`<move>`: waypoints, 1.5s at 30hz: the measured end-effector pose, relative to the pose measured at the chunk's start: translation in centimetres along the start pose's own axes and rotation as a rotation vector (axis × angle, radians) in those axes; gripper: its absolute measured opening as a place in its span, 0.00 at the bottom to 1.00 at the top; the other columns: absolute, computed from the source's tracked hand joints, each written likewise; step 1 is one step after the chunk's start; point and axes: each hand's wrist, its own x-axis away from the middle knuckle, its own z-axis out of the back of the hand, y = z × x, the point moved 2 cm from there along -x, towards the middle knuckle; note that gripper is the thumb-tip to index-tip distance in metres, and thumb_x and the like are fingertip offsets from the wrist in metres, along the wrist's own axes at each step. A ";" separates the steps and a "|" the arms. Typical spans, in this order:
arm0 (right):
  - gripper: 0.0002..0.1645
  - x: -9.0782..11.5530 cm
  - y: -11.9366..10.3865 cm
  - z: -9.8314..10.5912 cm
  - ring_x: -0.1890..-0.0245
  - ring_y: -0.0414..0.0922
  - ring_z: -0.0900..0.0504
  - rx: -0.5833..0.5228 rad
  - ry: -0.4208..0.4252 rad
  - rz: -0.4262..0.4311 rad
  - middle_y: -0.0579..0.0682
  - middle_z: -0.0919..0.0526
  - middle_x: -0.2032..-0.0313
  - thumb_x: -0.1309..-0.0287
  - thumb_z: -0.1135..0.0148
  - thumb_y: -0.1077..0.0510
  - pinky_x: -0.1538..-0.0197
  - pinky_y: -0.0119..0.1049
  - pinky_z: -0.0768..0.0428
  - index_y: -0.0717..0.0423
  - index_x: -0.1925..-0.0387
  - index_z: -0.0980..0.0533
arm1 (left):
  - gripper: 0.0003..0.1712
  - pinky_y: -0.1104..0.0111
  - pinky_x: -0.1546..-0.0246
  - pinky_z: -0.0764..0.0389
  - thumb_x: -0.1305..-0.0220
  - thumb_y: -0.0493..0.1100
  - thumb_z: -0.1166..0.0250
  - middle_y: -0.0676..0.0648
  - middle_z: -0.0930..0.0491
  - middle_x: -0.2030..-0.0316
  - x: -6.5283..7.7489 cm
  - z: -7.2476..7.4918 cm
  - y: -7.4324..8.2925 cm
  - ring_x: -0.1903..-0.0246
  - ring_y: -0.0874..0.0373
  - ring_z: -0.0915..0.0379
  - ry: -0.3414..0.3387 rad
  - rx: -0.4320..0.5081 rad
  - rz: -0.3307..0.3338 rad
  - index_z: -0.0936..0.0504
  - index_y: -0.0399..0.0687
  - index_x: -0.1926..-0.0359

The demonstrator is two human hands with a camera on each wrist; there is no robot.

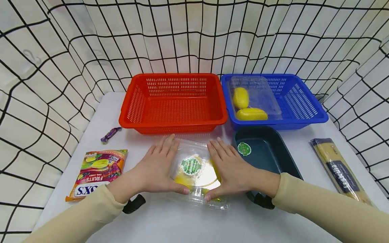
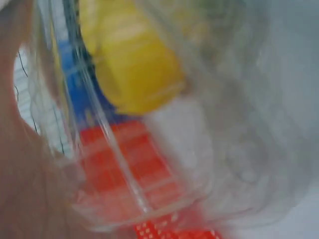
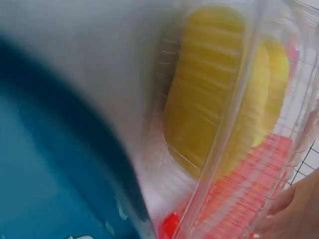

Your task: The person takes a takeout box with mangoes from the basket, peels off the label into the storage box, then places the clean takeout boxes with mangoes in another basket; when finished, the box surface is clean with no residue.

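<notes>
A clear plastic clamshell box point(image 1: 191, 165) with a round green-and-white label on its lid lies on the table between both hands. Yellow rounded pieces point(image 3: 204, 94) show through its wall; what they are cannot be told. My left hand point(image 1: 158, 168) rests on the box's left side, fingers straight and pointing away, thumb by the front edge. On the right side my right hand point(image 1: 229, 167) mirrors it, fingers extended and thumb over the front. In the left wrist view the box is blurred, with a yellow piece point(image 2: 139, 69) inside.
Behind stand a red basket point(image 1: 173, 126) and a blue basket point(image 1: 304, 116) holding another clear box point(image 1: 267, 91) with yellow pieces. A dark teal tray point(image 1: 270, 152) is beside my right hand. Noodle pack point(image 1: 340, 168) far right; candy bag point(image 1: 100, 168) and wrapped candy point(image 1: 110, 135) left.
</notes>
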 end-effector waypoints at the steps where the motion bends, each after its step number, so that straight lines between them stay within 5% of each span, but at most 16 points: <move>1: 0.84 0.0 0.1 0.1 0.18 0.63 0.65 0.009 -0.005 0.007 0.61 0.63 0.18 0.59 0.34 0.16 0.20 0.65 0.55 0.64 0.19 0.60 | 0.84 0.33 0.26 0.45 0.62 0.87 0.34 0.33 0.56 0.19 0.2 -0.2 0.2 0.21 0.29 0.59 0.017 0.004 0.021 0.52 0.34 0.20; 8: 0.88 -0.4 1.0 0.7 0.18 0.63 0.65 0.031 -0.042 0.034 0.61 0.64 0.18 0.63 0.30 0.17 0.20 0.64 0.52 0.65 0.19 0.60 | 0.83 0.33 0.27 0.43 0.61 0.87 0.35 0.29 0.54 0.21 1.0 -1.0 1.8 0.23 0.25 0.55 0.070 0.042 0.108 0.51 0.31 0.21; 16: 0.89 -1.0 1.3 1.1 0.18 0.63 0.66 0.003 -0.083 0.042 0.61 0.65 0.18 0.65 0.28 0.19 0.20 0.63 0.55 0.64 0.19 0.62 | 0.84 0.33 0.25 0.47 0.62 0.84 0.31 0.31 0.60 0.19 0.7 -0.1 0.2 0.19 0.32 0.68 -0.005 0.014 -0.013 0.53 0.33 0.20; 28: 0.85 -1.2 1.5 1.4 0.18 0.64 0.64 -0.005 -0.054 0.087 0.63 0.61 0.18 0.61 0.29 0.21 0.20 0.64 0.54 0.65 0.19 0.60 | 0.86 0.43 0.21 0.47 0.65 0.85 0.31 0.31 0.57 0.20 0.4 -0.9 -0.6 0.19 0.32 0.65 0.069 0.046 -0.074 0.52 0.30 0.21; 35: 0.72 -2.2 0.9 1.9 0.19 0.63 0.55 -0.050 0.023 0.143 0.60 0.48 0.19 0.52 0.29 0.26 0.23 0.64 0.42 0.60 0.20 0.49 | 0.85 0.43 0.21 0.48 0.64 0.85 0.31 0.31 0.56 0.20 0.5 -0.9 -0.6 0.19 0.33 0.66 0.061 0.043 -0.076 0.52 0.31 0.21; 45: 0.33 -5.1 -1.6 3.3 0.35 0.50 0.24 -0.103 0.053 0.307 0.52 0.19 0.39 0.41 0.27 0.46 0.31 0.47 0.23 0.55 0.37 0.21 | 0.85 0.43 0.21 0.48 0.63 0.87 0.33 0.32 0.55 0.19 0.5 -0.8 -0.7 0.19 0.33 0.65 0.059 0.037 -0.084 0.52 0.33 0.20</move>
